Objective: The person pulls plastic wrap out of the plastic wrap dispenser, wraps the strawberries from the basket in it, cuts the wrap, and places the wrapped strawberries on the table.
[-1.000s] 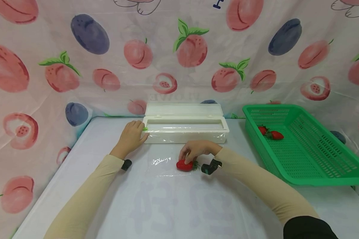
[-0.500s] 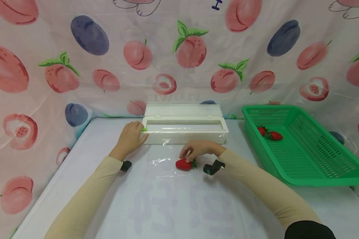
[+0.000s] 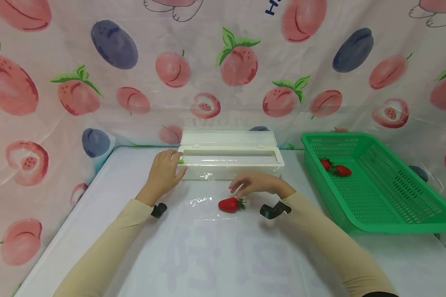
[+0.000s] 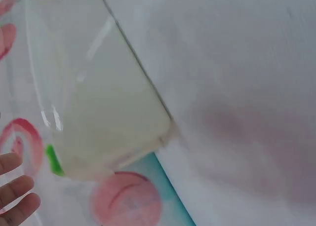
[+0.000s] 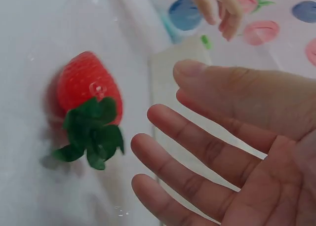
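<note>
A red strawberry (image 3: 228, 205) with green leaves lies on a sheet of clear plastic film (image 3: 200, 208) drawn out over the table. My right hand (image 3: 258, 184) is just beyond the strawberry, apart from it, fingers spread and holding nothing; the right wrist view shows the gap to the strawberry (image 5: 89, 88). Behind stands a white film dispenser box (image 3: 230, 171), its lid (image 3: 228, 138) raised. Near the box's left end, by a small green slider (image 3: 181, 161), is my left hand (image 3: 164, 171). In the left wrist view its fingers (image 4: 19, 186) look loosely extended, off the box.
A green plastic basket (image 3: 397, 206) stands at the right, with red strawberries (image 3: 343, 170) in its back left part. A fruit-printed cloth (image 3: 208, 74) hangs behind the white-covered table (image 3: 152, 264).
My right hand has let go of the strawberry and drawn up and right from it. The strawberry stays on the film. My left hand has shifted only slightly at the box's end.
</note>
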Motion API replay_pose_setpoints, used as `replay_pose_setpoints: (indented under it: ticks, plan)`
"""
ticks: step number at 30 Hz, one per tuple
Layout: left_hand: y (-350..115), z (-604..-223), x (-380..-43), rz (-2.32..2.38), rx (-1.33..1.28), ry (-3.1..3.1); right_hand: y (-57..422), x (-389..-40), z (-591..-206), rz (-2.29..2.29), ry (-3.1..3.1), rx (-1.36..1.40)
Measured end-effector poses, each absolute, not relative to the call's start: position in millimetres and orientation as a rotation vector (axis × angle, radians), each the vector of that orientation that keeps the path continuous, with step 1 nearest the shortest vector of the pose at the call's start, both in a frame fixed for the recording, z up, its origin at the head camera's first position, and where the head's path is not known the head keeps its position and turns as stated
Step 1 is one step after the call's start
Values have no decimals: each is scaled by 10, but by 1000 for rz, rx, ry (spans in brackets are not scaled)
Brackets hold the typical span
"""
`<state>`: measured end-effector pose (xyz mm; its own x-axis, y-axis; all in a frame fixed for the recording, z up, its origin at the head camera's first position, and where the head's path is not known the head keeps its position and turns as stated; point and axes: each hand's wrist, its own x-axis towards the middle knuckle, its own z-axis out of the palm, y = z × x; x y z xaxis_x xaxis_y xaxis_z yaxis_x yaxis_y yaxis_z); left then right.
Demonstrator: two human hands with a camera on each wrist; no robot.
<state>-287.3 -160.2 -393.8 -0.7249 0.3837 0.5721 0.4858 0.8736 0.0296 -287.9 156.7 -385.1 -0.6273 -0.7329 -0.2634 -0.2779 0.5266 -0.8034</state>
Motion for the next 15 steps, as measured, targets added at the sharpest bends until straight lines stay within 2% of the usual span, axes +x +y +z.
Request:
replay_pose_setpoints:
  ticks: [6, 15]
  plan:
    - [-1349, -3892, -2624, -235, -785, -2369, 1718, -2754, -3833, -1122, 2178, -829]
    - [-1023, -3980, -2281, -62, -1281, -2335, 1848, -2483, -3957, -1097, 2404, -893]
